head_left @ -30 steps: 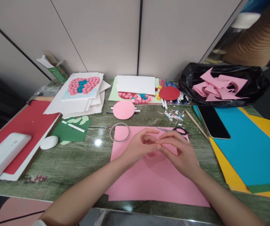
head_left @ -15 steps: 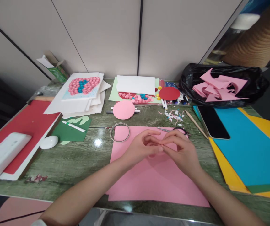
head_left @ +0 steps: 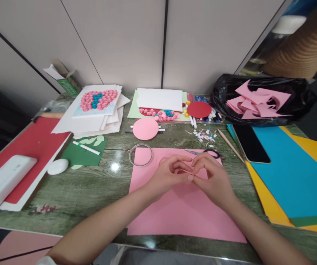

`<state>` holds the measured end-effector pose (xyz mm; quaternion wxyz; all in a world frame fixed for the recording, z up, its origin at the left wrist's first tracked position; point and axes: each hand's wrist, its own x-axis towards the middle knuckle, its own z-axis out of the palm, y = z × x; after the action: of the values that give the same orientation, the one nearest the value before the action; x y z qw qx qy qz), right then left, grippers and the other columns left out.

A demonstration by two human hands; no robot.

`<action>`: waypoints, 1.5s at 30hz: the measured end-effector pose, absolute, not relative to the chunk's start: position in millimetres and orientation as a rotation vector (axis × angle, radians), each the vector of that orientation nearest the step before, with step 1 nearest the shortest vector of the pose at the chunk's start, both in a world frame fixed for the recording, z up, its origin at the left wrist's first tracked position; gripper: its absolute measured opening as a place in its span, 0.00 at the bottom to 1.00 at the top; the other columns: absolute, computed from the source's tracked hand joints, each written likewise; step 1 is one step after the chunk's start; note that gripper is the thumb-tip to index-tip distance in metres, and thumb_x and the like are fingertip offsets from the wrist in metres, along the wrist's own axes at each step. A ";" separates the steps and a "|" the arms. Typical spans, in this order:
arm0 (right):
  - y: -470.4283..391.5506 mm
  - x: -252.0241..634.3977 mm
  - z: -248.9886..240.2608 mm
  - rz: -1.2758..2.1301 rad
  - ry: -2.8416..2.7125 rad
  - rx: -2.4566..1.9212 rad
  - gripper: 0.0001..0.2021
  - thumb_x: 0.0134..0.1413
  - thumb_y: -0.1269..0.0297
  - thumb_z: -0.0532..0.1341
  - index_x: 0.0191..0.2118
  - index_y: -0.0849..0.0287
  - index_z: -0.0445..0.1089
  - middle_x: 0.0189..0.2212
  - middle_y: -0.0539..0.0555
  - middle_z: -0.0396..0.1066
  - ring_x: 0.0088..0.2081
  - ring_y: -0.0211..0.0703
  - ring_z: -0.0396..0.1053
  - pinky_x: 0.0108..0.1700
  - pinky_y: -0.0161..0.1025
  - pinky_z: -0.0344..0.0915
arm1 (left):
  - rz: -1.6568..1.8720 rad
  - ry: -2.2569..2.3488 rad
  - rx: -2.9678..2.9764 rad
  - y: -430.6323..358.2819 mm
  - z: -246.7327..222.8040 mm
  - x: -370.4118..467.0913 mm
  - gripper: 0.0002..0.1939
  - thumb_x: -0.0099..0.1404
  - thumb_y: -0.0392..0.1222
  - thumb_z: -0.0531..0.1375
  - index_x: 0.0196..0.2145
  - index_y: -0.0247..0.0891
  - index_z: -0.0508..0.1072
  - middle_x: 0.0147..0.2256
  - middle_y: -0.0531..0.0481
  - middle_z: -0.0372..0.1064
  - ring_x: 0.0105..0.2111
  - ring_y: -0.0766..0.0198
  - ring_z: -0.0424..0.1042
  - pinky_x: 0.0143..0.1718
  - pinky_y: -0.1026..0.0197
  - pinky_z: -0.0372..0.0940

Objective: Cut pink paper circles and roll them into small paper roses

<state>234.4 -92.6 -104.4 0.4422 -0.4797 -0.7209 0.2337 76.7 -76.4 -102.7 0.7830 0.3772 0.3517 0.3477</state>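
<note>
Over a large pink sheet of paper [head_left: 186,217], both hands meet fingertip to fingertip. My left hand [head_left: 169,175] is pinched on a curled pink paper strip [head_left: 184,171], most of which is hidden by the fingers. From the other side, my right hand [head_left: 213,176] closes thumb and forefinger on the strip's end. A pink loop shows just behind the left knuckles, above the sheet. Scissors [head_left: 213,153] lie at the sheet's top right, partly behind my right hand. A roll of tape or ring [head_left: 131,156] rests on its top left corner.
Behind are a pink paper disc [head_left: 145,129], a red disc [head_left: 199,109] and paper snippets [head_left: 204,136]. To the right are a pencil [head_left: 230,145], a phone [head_left: 251,143], blue paper [head_left: 293,173] and a black bag [head_left: 222,99] with pink scraps. A rosette picture [head_left: 99,101] lies left.
Both hands have shifted very slightly to the right and down, still pinching the paper strip. More of the pink curl shows behind my left hand. Everything else has stayed put.
</note>
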 end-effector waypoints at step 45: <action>-93.1 234.3 -106.9 0.426 -1.871 -1.210 0.06 0.50 0.70 0.63 0.28 0.54 0.66 0.28 0.49 0.69 0.35 0.43 0.67 0.37 0.40 0.63 | 0.780 0.792 0.743 -75.9 -105.3 76.8 0.22 0.46 0.35 0.69 0.40 0.36 0.69 0.31 0.50 0.70 0.31 0.67 0.68 0.32 0.63 0.61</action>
<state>234.3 -93.1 -106.9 0.4230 -0.4832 -0.7474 0.1702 76.8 -75.9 -105.3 0.7846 0.3444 0.3672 0.3618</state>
